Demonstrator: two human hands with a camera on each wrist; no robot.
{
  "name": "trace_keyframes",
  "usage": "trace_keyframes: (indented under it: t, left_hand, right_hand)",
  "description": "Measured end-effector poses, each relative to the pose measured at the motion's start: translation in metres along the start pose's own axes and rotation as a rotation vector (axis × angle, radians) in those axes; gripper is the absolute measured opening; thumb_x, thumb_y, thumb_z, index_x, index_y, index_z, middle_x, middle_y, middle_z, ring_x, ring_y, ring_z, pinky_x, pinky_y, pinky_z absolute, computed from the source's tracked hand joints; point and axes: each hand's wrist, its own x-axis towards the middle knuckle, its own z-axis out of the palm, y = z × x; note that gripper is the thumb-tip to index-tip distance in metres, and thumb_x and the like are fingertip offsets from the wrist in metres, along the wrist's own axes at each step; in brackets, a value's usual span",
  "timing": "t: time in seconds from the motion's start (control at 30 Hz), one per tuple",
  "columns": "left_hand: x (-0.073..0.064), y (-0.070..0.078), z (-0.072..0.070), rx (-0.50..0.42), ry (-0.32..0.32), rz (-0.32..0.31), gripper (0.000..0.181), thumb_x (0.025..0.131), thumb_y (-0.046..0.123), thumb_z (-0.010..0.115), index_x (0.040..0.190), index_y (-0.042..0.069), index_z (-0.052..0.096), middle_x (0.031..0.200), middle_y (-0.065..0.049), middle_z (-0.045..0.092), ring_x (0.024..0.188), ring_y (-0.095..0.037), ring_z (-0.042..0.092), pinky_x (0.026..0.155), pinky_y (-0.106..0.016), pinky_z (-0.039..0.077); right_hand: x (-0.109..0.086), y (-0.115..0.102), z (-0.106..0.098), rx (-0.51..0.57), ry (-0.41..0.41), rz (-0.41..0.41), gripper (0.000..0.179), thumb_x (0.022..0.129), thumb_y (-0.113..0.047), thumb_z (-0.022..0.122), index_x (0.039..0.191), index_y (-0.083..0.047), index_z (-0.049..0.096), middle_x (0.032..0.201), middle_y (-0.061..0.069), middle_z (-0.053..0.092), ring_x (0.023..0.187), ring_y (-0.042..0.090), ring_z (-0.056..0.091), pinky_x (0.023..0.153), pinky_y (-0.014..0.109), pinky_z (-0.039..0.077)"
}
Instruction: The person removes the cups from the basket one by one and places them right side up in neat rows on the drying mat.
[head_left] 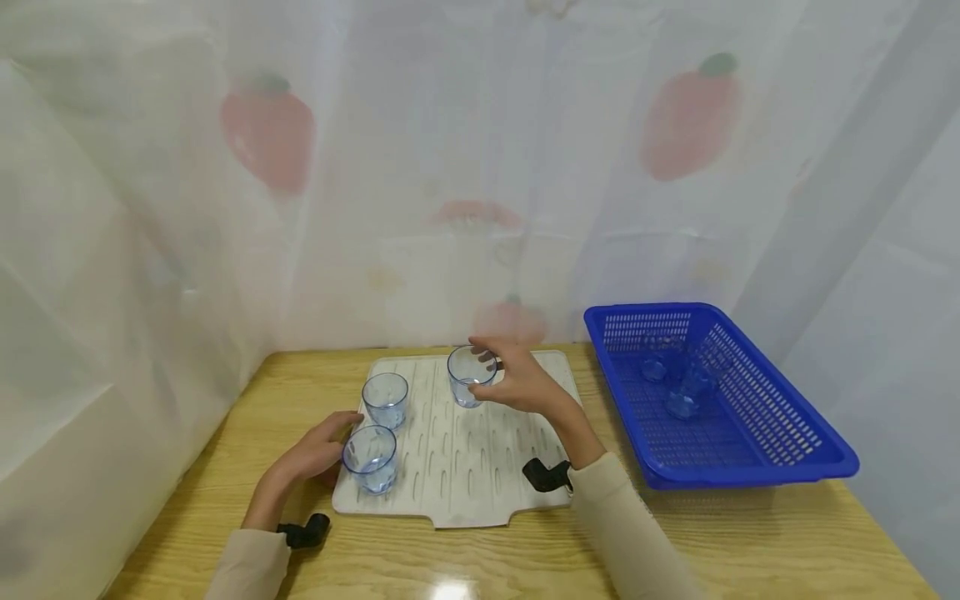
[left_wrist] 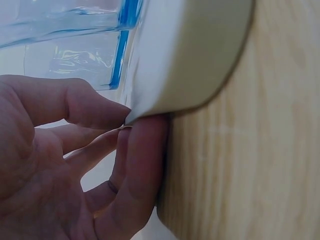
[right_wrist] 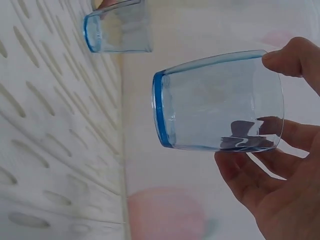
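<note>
My right hand [head_left: 521, 379] grips a clear blue-tinted glass [head_left: 471, 387] near its rim, thumb on one side and fingers on the other. In the right wrist view the glass [right_wrist: 215, 102] is held off the ridged white draining board [right_wrist: 50, 145]. My left hand [head_left: 318, 450] is at the board's left edge; in the left wrist view its thumb and fingers pinch that edge [left_wrist: 150, 95]. Beside it on the board [head_left: 450, 500], a front glass [head_left: 372, 467] and a rear glass [head_left: 386, 404] stand upright.
A blue plastic basket [head_left: 738, 467] with perforated sides stands right of the board on the wooden table [head_left: 375, 558]. Several glasses [head_left: 682, 404] lie inside it. White curtains [head_left: 465, 125] with strawberry prints hang behind the table and along its sides.
</note>
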Motion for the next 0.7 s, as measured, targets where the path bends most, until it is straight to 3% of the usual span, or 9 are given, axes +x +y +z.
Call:
trace_keyframes:
  t: [0.27, 0.47, 0.7]
  left_hand:
    - [0.0, 0.004, -0.001, 0.012, 0.003, 0.01, 0.063, 0.088, -0.001, 0.057, 0.15, -0.004, 0.046, 0.159, -0.031, 0.036, 0.149, -0.056, 0.028, 0.117, -0.07, 0.029]
    - [0.001, 0.004, -0.003, 0.023, 0.002, 0.012, 0.062, 0.089, 0.002, 0.057, 0.15, -0.003, 0.046, 0.159, -0.031, 0.036, 0.149, -0.055, 0.028, 0.117, -0.07, 0.029]
    - [-0.001, 0.003, -0.001, 0.025, 0.004, 0.004, 0.063, 0.088, 0.0, 0.056, 0.15, -0.003, 0.046, 0.159, -0.031, 0.037, 0.149, -0.056, 0.028, 0.117, -0.071, 0.03]
  right_hand:
    - [0.006, 0.012, 0.022, 0.058, 0.059, 0.033, 0.071, 0.088, -0.018, 0.078, 0.149, 0.003, 0.049, 0.142, 0.021, 0.059, 0.122, 0.037, 0.061, 0.104, 0.05, 0.052]
    - [0.012, 0.016, 0.038, 0.062, 0.099, 0.072, 0.07, 0.089, -0.018, 0.078, 0.151, -0.002, 0.049, 0.146, 0.019, 0.057, 0.126, 0.037, 0.059, 0.105, 0.051, 0.051]
    - [0.018, 0.015, 0.06, 0.06, 0.083, 0.104, 0.072, 0.09, -0.022, 0.077, 0.154, -0.006, 0.046, 0.15, 0.016, 0.054, 0.132, 0.035, 0.056, 0.106, 0.052, 0.051]
